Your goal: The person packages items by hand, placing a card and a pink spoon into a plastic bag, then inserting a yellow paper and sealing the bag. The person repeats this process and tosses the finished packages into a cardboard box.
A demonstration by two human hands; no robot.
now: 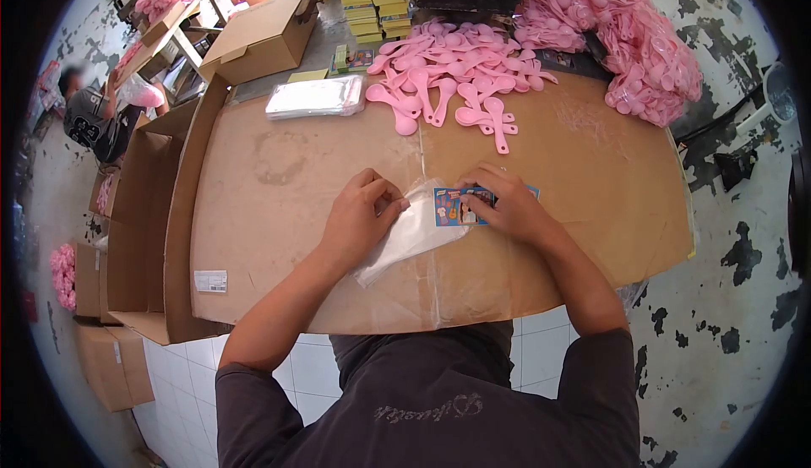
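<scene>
My left hand [365,214] has thumb and fingertips pinched on the edge of a clear plastic bag [401,242], which lies slanted over the cardboard tabletop. My right hand [512,204] grips a small blue printed card [448,209] from above, fingers bent over its middle. The card's left end overlaps the right end of the bag, and its far corner shows past my right hand. Beyond my hands lie loose pink plastic spoons [498,126], the nearest few crossed over one another. A stack of clear plastic bags [316,97] sits to their left.
Bundles of bagged pink spoons [650,71] are heaped at the back right. Stacked yellow-edged cards [359,3] stand at the back. An open cardboard box [139,214] adjoins the table's left edge; a closed carton [258,37] is behind it. Another person [97,117] sits far left.
</scene>
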